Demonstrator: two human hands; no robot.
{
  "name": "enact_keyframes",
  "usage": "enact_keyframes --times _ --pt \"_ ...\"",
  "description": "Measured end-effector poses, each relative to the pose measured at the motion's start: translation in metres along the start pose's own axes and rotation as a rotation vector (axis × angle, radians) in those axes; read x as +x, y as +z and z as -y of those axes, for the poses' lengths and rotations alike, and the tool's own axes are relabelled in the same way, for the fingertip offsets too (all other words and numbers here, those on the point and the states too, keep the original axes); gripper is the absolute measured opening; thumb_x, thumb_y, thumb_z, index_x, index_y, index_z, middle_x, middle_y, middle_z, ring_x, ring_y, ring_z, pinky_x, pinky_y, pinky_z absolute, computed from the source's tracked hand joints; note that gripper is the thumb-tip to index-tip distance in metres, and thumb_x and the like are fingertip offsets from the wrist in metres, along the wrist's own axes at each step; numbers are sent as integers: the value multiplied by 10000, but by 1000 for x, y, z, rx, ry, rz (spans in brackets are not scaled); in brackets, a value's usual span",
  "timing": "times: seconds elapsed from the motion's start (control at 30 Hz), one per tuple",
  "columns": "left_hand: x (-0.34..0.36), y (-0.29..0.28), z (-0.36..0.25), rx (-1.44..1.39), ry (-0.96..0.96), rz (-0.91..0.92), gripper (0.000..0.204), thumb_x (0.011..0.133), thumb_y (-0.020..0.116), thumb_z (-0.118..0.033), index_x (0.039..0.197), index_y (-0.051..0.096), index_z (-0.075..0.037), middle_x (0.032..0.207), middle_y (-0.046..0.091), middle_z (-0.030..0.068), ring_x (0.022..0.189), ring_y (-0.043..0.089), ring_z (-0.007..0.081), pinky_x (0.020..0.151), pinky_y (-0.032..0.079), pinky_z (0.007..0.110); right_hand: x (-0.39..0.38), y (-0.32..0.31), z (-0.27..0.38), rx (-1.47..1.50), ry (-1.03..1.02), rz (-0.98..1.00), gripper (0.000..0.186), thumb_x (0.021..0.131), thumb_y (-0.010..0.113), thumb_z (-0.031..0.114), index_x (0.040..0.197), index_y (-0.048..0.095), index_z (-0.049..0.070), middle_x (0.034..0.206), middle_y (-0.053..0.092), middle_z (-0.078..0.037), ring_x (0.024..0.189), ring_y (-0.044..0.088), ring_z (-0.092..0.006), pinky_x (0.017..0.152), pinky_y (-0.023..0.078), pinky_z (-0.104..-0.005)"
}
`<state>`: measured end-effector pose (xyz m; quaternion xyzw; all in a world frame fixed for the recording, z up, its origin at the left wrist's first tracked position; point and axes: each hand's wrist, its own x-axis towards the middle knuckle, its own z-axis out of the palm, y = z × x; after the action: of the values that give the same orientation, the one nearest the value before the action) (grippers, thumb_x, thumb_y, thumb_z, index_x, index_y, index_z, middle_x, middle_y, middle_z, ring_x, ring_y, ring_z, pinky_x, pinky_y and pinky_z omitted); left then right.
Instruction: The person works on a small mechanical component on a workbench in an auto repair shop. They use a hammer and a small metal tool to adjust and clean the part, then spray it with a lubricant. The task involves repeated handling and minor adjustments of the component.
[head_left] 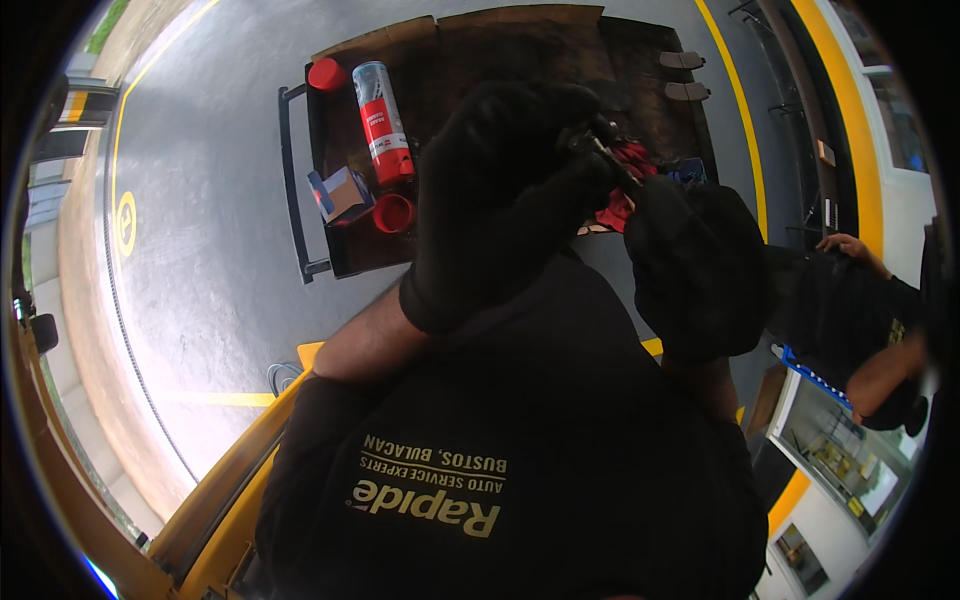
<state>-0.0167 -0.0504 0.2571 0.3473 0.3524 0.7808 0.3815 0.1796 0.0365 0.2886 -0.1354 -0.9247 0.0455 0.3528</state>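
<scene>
Cart: I am seeing it standing below me
Load: spray can, red caps, small box
Right: co-worker's arm is leaning

We hold a small metal part between our hands; left of it a spray can lies on the cart, a rag just below

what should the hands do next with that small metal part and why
Probably keep the left hand steady and let the right hand work on the small metal part. Both gloved hands meet at it, raised above the cart, where the spray can and red rag lie.
</scene>
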Motion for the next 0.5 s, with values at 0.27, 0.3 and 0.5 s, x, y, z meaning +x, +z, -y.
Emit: enact_keyframes --times 0.27,0.3,0.5 --pt "2 3 11 -131 112 5 324 992 687 94 1298 609 22 1160 712 100 996 749 145 853 632 308 -2 14 13 196 118 -134 378 825 903 -14 1173 756 0 1128 805 -150 1043 787 -252 897 642 -343" --pt "3 -1 16 -144 133 59 341 1007 667 85 1333 601 9 1230 702 116 1063 737 158 884 634 318 -4 17 14 261 162 -172 371 837 895 -21 1175 746 -2 1124 806 -149 1031 789 -240 890 642 -338" --pt "6 -4 16 -1 100 121 417 1051 618 53 1459 559 -13 1389 677 157 1203 722 221 973 632 350 -2 26 9 512 342 -293 354 866 880 -40 1181 722 -7 1129 810 -133 975 797 -192 848 645 -319"
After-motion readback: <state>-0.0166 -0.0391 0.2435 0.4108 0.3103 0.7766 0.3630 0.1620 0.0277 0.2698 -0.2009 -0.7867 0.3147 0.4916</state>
